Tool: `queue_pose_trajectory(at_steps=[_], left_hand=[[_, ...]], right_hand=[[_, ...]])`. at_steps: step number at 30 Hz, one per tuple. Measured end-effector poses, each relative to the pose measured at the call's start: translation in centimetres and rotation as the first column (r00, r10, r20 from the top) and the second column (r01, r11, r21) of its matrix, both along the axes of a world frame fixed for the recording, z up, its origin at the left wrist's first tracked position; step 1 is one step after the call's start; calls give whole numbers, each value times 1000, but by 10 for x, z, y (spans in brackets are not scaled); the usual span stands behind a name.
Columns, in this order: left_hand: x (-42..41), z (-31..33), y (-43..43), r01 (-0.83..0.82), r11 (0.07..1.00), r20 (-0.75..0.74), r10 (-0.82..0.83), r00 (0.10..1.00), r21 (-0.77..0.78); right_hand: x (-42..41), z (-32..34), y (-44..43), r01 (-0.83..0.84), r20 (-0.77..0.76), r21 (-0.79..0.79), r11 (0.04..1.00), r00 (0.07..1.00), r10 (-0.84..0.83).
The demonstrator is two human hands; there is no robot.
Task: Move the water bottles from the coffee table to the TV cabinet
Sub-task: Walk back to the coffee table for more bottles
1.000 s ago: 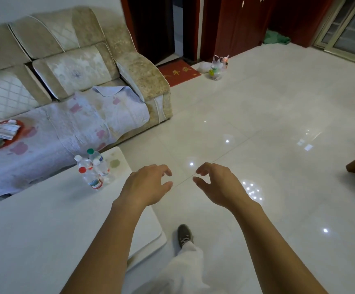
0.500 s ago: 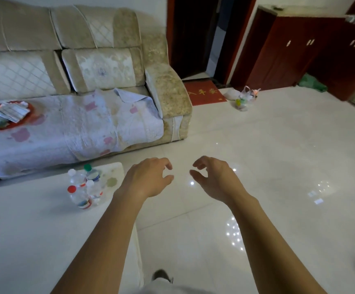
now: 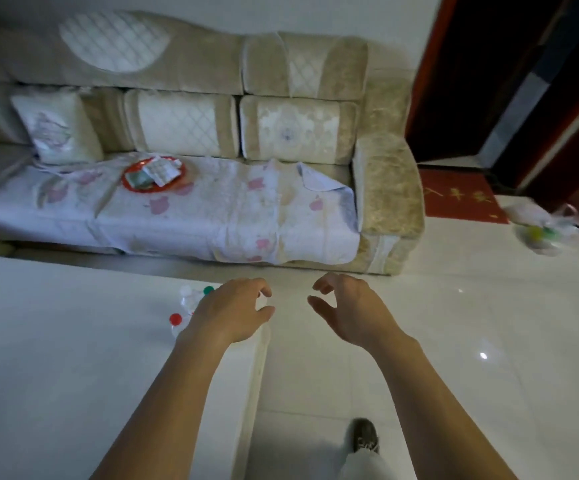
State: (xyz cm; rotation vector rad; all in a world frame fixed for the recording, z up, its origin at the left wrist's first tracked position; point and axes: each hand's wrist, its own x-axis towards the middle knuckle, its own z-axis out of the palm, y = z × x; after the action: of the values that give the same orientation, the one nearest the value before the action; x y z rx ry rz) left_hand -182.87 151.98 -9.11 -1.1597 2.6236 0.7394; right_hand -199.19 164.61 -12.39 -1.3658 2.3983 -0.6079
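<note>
With left hand [image 3: 232,311] and right hand [image 3: 350,313] empty, fingers loosely curled, a hasty reach can topple the clustered water bottles [image 3: 183,303] off the coffee table [image 3: 73,341] corner.

Dim, motion-blurred, edges bowed, small glints on floor [image 3: 454,341]

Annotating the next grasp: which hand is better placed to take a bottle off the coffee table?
Left, likely. The left hand, empty, is over the coffee table right at the water bottles; the right hand, also empty, is out over the floor beyond the table's edge.
</note>
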Motion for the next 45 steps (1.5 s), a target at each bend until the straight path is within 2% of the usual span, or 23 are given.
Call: queue_pose_trajectory(at_steps=[7,12,15,19,22,29,34,40,45], left_hand=[[-73,4,-10,-194,981,20,194,981,4],[-92,15,-23,-381,924,6,381,924,-5],[-75,5,-25,-489,872,24,488,872,14],[-43,-1,-42,-604,793,25,607,794,-83],[-27,-9,-59,-674,734,-18,675,738,-83],[-11,-27,-127,-724,690,-42,723,690,2],[5,-29,-171,-742,670,-90,739,668,-4],[25,-46,-185,-800,599,-60,800,597,37],[30,-74,-186,-866,495,2,868,497,71]], right_hand=[[-104,1,-54,-212,18,39,976,977,212],[-140,11,-95,-340,56,16,940,939,339],[-132,7,-118,-443,88,42,896,895,438],[-108,0,-154,-579,116,74,812,814,570],[-92,0,-189,-641,121,79,764,766,631],[-78,17,-280,-702,45,130,700,710,703],[-53,16,-332,-731,49,87,677,682,730],[-24,2,-366,-806,81,136,576,588,805],[-11,-25,-402,-862,112,155,482,500,859]])
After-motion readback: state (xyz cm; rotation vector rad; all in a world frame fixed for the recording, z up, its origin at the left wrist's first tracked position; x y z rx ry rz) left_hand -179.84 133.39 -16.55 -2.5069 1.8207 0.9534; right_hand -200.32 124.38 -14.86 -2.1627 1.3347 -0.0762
